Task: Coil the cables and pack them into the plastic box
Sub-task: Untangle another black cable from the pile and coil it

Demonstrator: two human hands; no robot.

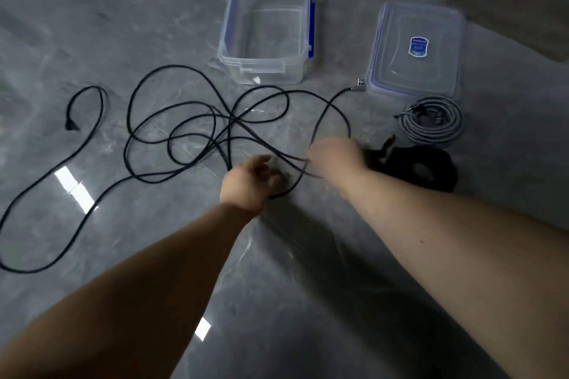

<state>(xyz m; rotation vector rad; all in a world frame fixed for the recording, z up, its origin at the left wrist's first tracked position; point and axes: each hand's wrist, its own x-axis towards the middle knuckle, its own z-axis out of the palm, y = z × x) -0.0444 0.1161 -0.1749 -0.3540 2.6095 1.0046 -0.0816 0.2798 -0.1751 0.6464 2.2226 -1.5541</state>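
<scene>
Where the grey marble floor [92,24] fills the head view, a long black cable [172,120] sprawls in loose tangled loops across the middle, one plug end off to the left, the other metal-tipped end touching the near corner of the lid [417,46]. Left hand [246,181] low at centre, fingers curled around strands of the black cable at the near edge of the tangle. Right hand [334,154] blurred, over the strands just right of the left hand; cannot tell whether it grips them. Clear plastic box [266,28] stands open beyond the tangle, nothing inside. Lid lies flat to the box's right, apart from it, blue sticker on top. Grey coiled cable [431,121] just before the lid; black coiled bundle [418,168] nearer, beside the right wrist.
</scene>
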